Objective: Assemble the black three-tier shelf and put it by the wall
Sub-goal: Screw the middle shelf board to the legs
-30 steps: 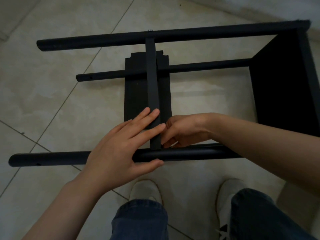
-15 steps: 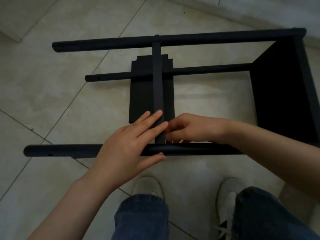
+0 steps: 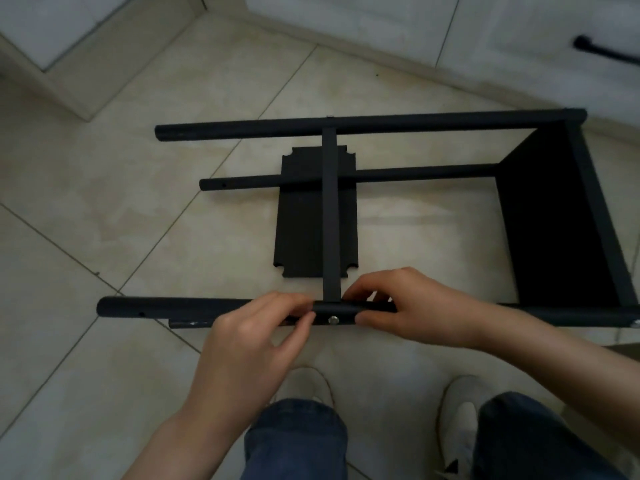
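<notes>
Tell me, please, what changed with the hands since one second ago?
The left hand lifted its flat fingers off the cross bar and now grips the near pole left of the screw; the right hand moved onto it, gripping on the right. The frame and the loose panel lie as before.

Matte black tubular metal shelf frame [image 3: 415, 120], with a flat black rectangular panel [image 3: 301, 220] and one silver screw head [image 3: 333, 319]. The floor tiles [image 3: 138, 209] are mottled beige, crossed by thin dark diagonal grout lines. White cabinet fronts [image 3: 381, 19], a black bar handle [image 3: 604, 54], blue denim jeans [image 3: 298, 445], white shoes [image 3: 459, 420].
</notes>
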Tool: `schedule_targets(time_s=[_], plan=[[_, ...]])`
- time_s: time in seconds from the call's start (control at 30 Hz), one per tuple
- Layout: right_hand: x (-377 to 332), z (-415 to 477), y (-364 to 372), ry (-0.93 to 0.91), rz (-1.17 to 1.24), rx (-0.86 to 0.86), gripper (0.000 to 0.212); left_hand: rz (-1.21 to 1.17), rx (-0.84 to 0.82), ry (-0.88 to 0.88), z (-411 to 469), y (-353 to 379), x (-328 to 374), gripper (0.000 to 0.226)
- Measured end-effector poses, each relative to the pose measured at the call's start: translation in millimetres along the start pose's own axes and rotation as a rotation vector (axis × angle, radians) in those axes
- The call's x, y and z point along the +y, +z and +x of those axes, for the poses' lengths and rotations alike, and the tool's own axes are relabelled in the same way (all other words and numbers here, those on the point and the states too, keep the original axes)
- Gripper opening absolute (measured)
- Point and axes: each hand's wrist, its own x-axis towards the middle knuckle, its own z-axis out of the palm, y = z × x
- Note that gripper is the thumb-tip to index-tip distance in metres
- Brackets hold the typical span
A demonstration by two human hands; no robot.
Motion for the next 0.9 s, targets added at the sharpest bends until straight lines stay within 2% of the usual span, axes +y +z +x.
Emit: schedule_targets(time_s=[0.07,0.13,0.23,0.33,0.43,0.5,0.57,0.63,0.7,0.8,0.9], plan=[[-2.1,-0.2,1.1,0.005,-0.039,0.006,0.026,-0.014,0.023,-0.035,-11.8,-1.7,-3.8,0.014],[-4.2,-0.5,0.7,0.010,-0.067,0.007,0.026,-0.072,0.037,-0.158,-22.8,-1.9,-7.8,0.016],[-7.9,-4.2,1.5,0.032,-0.088,0.019,0.028,-0.281,0.043,-0.539,-33.4,2.9,-13.7,0.025],[-14.0,-8.1,3.0,0.037,-0.130,0.030,0.028,-0.650,0.105,-0.908,-29.5,7.5,-19.0,0.011],[-21.5,-10.6,2.3,0.059,-0.187,0.022,0.029,-0.977,0.156,-1.142,-21.0,9.2,-19.4,0.025],[-26.5,-10.8,2.5,0.084,-0.243,0.005,0.032,-1.103,0.153,-1.230,-16.3,7.6,-20.5,0.034],[-30.4,-11.1,1.7,0.121,-0.265,-0.015,0.035,-1.178,0.080,-1.290,-12.9,6.0,-22.2,0.040],[-34.0,-9.9,0.1,0.150,-0.288,-0.049,0.036,-1.233,0.043,-1.312,-12.1,5.4,-23.9,0.040],[-37.0,-8.2,-2.6,0.172,-0.352,-0.087,0.035,-1.315,0.116,-1.316,-9.8,6.4,-25.3,0.034],[-42.8,-5.6,-4.6,0.191,-0.452,-0.144,0.032,-1.467,0.319,-1.331,-3.2,6.3,-23.2,0.016],[-49.4,-4.7,-8.6,0.211,-0.519,-0.166,0.030,-1.512,0.354,-1.332,3.0,4.0,-19.6,0.012]])
